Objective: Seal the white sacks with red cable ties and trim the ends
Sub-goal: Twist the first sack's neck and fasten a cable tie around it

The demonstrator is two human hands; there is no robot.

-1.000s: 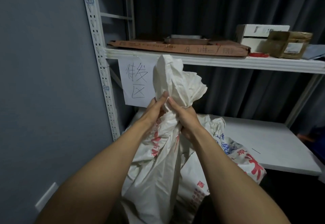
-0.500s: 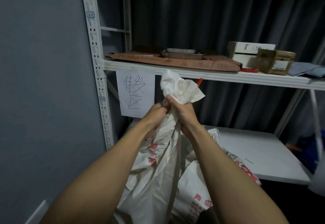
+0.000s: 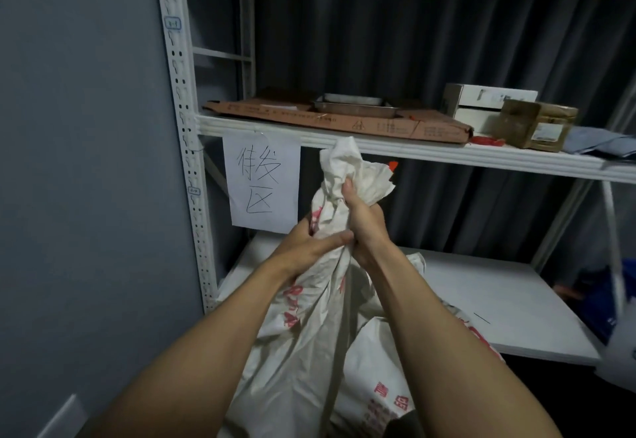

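grey wall (image 3: 86, 162) | shelf (image 3: 447, 156), cardboard (image 3: 344, 120) atop | left hand (image 3: 308, 246), right hand (image 3: 365, 226): fingers (image 3: 332, 240) clench sack (image 3: 309, 334)

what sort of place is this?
Probably a storeroom or dispatch area: slotted metal shelving, a handwritten sign reading 待发区 (awaiting dispatch) hung from the shelf, and parcel boxes above the white sack.

Left forearm (image 3: 213, 334), right forearm (image 3: 447, 334) bare up to frame edge. Left grip (image 3: 309, 245), right grip (image 3: 364, 220) bare too.
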